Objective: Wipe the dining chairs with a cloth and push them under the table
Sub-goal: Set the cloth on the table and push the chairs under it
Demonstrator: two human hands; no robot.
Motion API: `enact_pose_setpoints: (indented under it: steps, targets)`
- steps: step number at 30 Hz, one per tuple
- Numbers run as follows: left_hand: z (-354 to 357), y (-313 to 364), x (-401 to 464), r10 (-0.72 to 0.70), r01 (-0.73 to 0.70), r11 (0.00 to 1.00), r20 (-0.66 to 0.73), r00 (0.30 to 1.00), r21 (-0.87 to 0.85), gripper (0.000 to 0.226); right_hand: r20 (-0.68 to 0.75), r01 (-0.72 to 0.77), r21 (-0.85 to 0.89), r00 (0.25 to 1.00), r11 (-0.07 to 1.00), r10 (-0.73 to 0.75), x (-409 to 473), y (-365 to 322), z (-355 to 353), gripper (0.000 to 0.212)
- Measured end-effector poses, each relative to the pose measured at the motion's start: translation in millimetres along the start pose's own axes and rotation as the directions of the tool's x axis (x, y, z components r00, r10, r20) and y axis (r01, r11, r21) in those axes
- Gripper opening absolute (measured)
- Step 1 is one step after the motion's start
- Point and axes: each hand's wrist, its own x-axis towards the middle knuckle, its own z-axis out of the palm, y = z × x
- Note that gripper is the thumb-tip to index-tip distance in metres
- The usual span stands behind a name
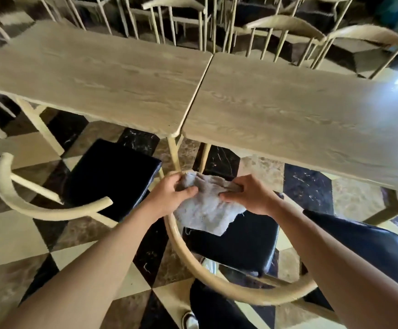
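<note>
A grey cloth (pixel 207 207) hangs stretched between my two hands above a chair's black seat (pixel 240 243). My left hand (pixel 169 193) pinches its left edge and my right hand (pixel 250 195) grips its right edge. That chair has a curved pale wooden backrest (pixel 219 283) close to me and stands in front of the right wooden table (pixel 300 119). A second chair with a black seat (pixel 108 179) and a curved backrest (pixel 39 210) stands to the left, pulled out from the left table (pixel 93 77).
A third black seat (pixel 364 245) shows at the right behind my right forearm. More pale chairs (pixel 288 27) crowd the far side of the tables. The floor (pixel 15 238) is checkered marble. My dark trouser leg and shoe (pixel 189 321) are at the bottom.
</note>
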Motion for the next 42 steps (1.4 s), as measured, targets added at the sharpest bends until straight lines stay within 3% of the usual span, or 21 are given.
enact_pose_setpoints:
  steps: [3, 5, 9, 11, 12, 14, 15, 18, 20, 22, 23, 26, 29, 33, 37, 38, 40, 42]
  targets:
    - [-14.2, 18.6, 38.9, 0.101, -0.081, 0.972, -0.084, 0.991, 0.219, 0.013, -0.070, 0.120, -0.127, 0.989, 0.985, -0.130, 39.5, 3.1, -14.4, 0.039]
    - [-24.3, 29.1, 71.5, 0.187, -0.131, 0.936, -0.147, 0.971, 0.327, 0.009, -0.081, 0.175, -0.100, 0.980, 0.979, -0.183, 67.2, 0.4, -27.0, 0.044]
    - [-43.0, 37.8, 134.3, 0.206, -0.175, 0.962, -0.139, 0.968, 0.209, 0.019, -0.001, 0.035, 0.207, 0.999, 0.978, -0.036, 112.1, -10.5, -51.3, 0.024]
    - [-49.4, 34.9, 166.6, 0.202, -0.175, 0.965, -0.126, 0.971, 0.197, 0.016, 0.078, -0.004, 0.298, 0.997, 0.955, -0.020, 136.8, -4.8, -59.8, 0.035]
    - [-52.0, 31.8, 181.5, 0.194, -0.170, 0.971, -0.133, 0.972, 0.170, 0.016, 0.106, -0.035, 0.355, 0.994, 0.934, -0.003, 148.9, 0.6, -60.8, 0.050]
    - [-57.8, 26.5, 211.7, 0.179, -0.165, 0.981, -0.151, 0.972, 0.100, 0.019, 0.161, -0.127, 0.529, 0.986, 0.839, 0.048, 169.6, 12.0, -61.3, 0.078]
    - [-62.2, 21.1, 231.6, 0.169, -0.158, 0.984, -0.151, 0.974, 0.082, 0.021, 0.183, -0.158, 0.630, 0.982, 0.760, 0.053, 183.0, 16.7, -59.5, 0.079]
    - [-70.0, 5.9, 284.4, 0.079, -0.086, 0.995, -0.142, 0.987, -0.046, 0.021, 0.116, -0.163, 0.868, 0.985, 0.468, 0.129, 217.5, 17.5, -52.8, 0.053]
    - [-74.4, -1.1, 319.8, 0.001, -0.019, 0.988, -0.112, 0.994, -0.155, 0.022, 0.009, -0.109, 0.922, 0.965, 0.370, 0.262, 243.4, 14.6, -50.1, 0.038]
    - [-77.5, -7.0, 355.2, -0.035, 0.020, 0.984, -0.086, 0.996, -0.175, 0.019, -0.114, -0.064, 0.885, 0.930, 0.462, 0.348, 274.2, 16.3, -46.0, 0.029]
    - [-79.2, -7.9, 369.1, -0.046, 0.033, 0.987, -0.079, 0.996, -0.155, 0.019, -0.195, -0.060, 0.825, 0.903, 0.562, 0.383, 289.9, 18.9, -43.7, 0.029]
    - [-80.2, -8.4, 410.1, -0.057, 0.053, 0.994, -0.033, 0.998, -0.096, 0.037, -0.389, -0.165, 0.625, 0.782, 0.763, 0.488, 333.3, 30.3, -39.0, 0.032]
    - [-75.7, -7.0, 437.8, 0.007, -0.007, 1.000, -0.037, 0.999, 0.015, 0.028, -0.496, -0.265, 0.456, 0.717, 0.850, 0.490, 363.6, 37.4, -41.5, 0.033]
    - [-71.9, -0.8, 446.7, 0.112, -0.095, 0.979, -0.086, 0.990, 0.178, 0.017, -0.618, -0.348, 0.182, 0.687, 0.920, 0.382, 377.2, 42.7, -44.0, 0.035]
    - [-70.1, -4.5, 443.7, 0.161, -0.159, 0.970, 0.003, 0.987, 0.184, 0.041, -0.652, -0.335, 0.160, 0.670, 0.928, 0.354, 384.6, 44.2, -37.6, 0.035]
    - [-72.4, -9.0, 442.2, 0.254, -0.240, 0.926, -0.010, 0.967, 0.293, 0.047, -0.661, -0.334, 0.152, 0.665, 0.930, 0.347, 385.5, 44.4, -33.9, 0.037]
    - [-77.1, -23.4, 438.9, 0.458, -0.368, 0.711, 0.001, 0.889, 0.599, 0.053, -0.686, -0.363, 0.112, 0.645, 0.925, 0.336, 384.8, 43.9, -24.4, 0.041]
    - [-76.8, -38.2, 429.5, 0.592, -0.434, 0.521, 0.056, 0.804, 0.735, 0.053, -0.748, -0.430, 0.049, 0.583, 0.902, 0.318, 378.3, 40.7, -13.4, 0.045]
